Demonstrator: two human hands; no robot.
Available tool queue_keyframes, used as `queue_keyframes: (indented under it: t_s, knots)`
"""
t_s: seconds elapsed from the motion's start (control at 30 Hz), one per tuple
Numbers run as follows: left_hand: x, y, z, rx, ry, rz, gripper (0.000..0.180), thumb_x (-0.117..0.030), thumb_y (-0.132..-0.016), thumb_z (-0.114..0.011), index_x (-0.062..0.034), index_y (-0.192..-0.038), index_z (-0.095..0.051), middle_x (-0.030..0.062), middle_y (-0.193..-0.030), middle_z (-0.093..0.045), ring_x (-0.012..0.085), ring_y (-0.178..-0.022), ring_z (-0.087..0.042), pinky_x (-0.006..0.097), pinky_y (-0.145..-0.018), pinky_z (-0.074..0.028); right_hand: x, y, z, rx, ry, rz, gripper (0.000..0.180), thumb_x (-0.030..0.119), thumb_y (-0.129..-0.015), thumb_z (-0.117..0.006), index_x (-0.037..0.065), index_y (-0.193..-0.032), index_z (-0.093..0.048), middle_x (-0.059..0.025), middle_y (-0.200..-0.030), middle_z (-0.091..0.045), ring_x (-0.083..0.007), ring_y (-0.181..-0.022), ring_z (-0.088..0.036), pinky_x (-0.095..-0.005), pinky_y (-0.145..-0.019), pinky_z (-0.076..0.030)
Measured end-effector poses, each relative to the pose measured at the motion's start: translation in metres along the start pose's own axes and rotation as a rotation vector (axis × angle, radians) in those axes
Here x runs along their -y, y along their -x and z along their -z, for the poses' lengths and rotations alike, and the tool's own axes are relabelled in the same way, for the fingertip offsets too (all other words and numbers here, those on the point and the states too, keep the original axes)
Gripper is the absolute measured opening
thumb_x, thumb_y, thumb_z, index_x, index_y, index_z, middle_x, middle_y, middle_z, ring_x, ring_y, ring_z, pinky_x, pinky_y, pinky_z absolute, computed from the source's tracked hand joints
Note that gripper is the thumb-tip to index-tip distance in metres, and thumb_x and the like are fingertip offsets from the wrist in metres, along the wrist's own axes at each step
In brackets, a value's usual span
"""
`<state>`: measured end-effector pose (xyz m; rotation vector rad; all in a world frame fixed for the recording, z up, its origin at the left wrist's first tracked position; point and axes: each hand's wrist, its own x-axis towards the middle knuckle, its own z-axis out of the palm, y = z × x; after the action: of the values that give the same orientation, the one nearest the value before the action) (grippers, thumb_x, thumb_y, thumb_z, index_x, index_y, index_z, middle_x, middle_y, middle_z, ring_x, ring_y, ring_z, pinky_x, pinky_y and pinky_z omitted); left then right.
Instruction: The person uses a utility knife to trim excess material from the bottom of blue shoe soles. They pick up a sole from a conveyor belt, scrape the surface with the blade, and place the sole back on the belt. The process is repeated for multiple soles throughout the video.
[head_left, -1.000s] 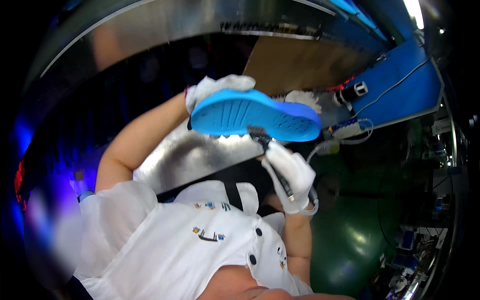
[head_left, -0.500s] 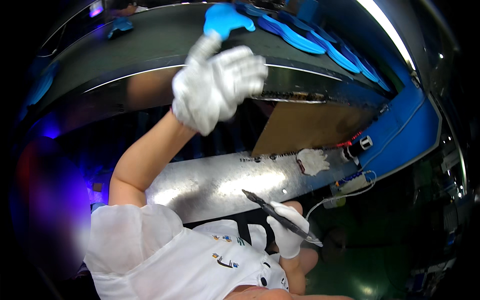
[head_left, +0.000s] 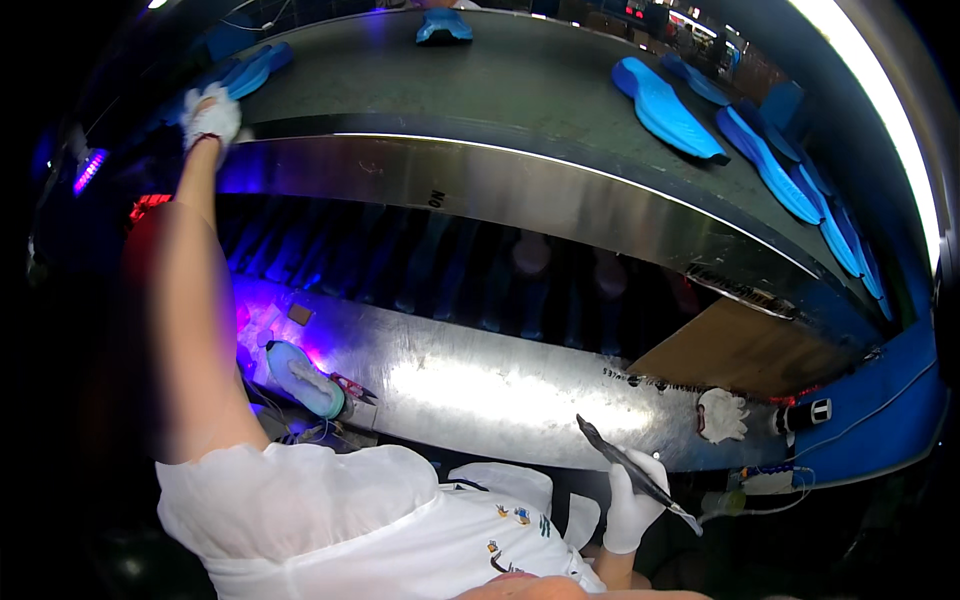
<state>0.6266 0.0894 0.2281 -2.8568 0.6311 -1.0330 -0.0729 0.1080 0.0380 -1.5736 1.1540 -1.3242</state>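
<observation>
My left hand (head_left: 212, 115), in a white knit glove with a dark cuff, reaches across to the far left of a dark belt (head_left: 470, 95). It is at a small group of blue insoles (head_left: 255, 72); its fingers are too small and smeared to show whether they grip one. Close to my body at lower right, my right hand (head_left: 632, 510), in a white glove, is closed round a slim black pen-shaped tool (head_left: 640, 470). The tool slants with its tip up and left, and a pale cord shows near its lower end. A single blue insole (head_left: 665, 110) lies on the belt at right.
More blue insoles (head_left: 770, 165) line the belt's right side; another (head_left: 443, 28) sits at the far edge. A metal shelf (head_left: 480, 385) runs below the belt, bearing a loose glove (head_left: 722, 415), a black cylinder (head_left: 808, 413), brown cardboard (head_left: 755, 345), red-handled snips (head_left: 352, 388) and a pale blue insole (head_left: 303, 378).
My left hand has gone from beside a blue insole at mid-belt to the insoles at far left. The view has shifted, showing more shelf at left. The right hand still holds the pen-shaped tool.
</observation>
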Motion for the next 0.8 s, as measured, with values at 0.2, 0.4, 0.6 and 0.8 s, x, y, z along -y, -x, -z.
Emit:
queue_keyframes:
  t_s: [0.2, 0.4, 0.6, 0.8]
  knots:
    - [0.032, -0.056, -0.045, 0.209, -0.096, -0.24, 0.048, -0.029, -0.094, -0.048, -0.004, -0.135, -0.05, 0.0217, -0.137, -0.051, 0.0352, -0.129, -0.047, 0.041, -0.108, -0.039, 0.001, 0.001, -0.019, 0.015, -0.038, -0.136, 0.023, -0.008, -0.075, -0.069, -0.006, -0.097, -0.064, -0.0156, -0.1, -0.07, -0.018, -0.088, -0.067, -0.0285, -0.082, -0.053]
    - [-0.02, -0.031, -0.012, 0.011, 0.366, -0.093, 0.032, -0.028, -0.092, -0.049, -0.0025, -0.106, -0.062, 0.0228, -0.116, -0.062, 0.0394, -0.112, -0.058, 0.044, -0.092, -0.047, 0.002, 0.001, -0.019, -0.007, 0.016, -0.092, 0.023, -0.006, -0.077, -0.069, -0.005, -0.099, -0.064, -0.0144, -0.1, -0.07, -0.0168, -0.088, -0.067, -0.0279, -0.082, -0.053]
    - [-0.051, 0.027, 0.038, 0.18, 1.024, -0.113, 0.032, -0.025, -0.082, -0.067, -0.007, -0.108, -0.061, 0.0125, -0.107, -0.063, 0.0271, -0.103, -0.06, 0.035, -0.088, -0.046, -0.003, 0.009, -0.003, -0.143, -0.032, -0.013, 0.021, -0.005, -0.08, -0.068, -0.005, -0.101, -0.062, -0.0097, -0.096, -0.067, -0.0152, -0.086, -0.064, -0.0283, -0.08, -0.052]
    - [-0.141, 0.253, 0.147, -0.661, 1.247, -0.539, 0.025, 0.001, -0.078, -0.074, -0.0029, -0.1, -0.063, 0.0113, -0.103, -0.066, 0.0227, -0.092, -0.065, 0.033, -0.087, -0.05, -0.017, 0.022, 0.035, -0.366, -0.224, -0.025, 0.024, 0.007, -0.092, -0.062, -0.006, -0.112, -0.056, -0.0157, -0.098, -0.067, -0.009, -0.059, -0.059, -0.0184, -0.055, -0.049]
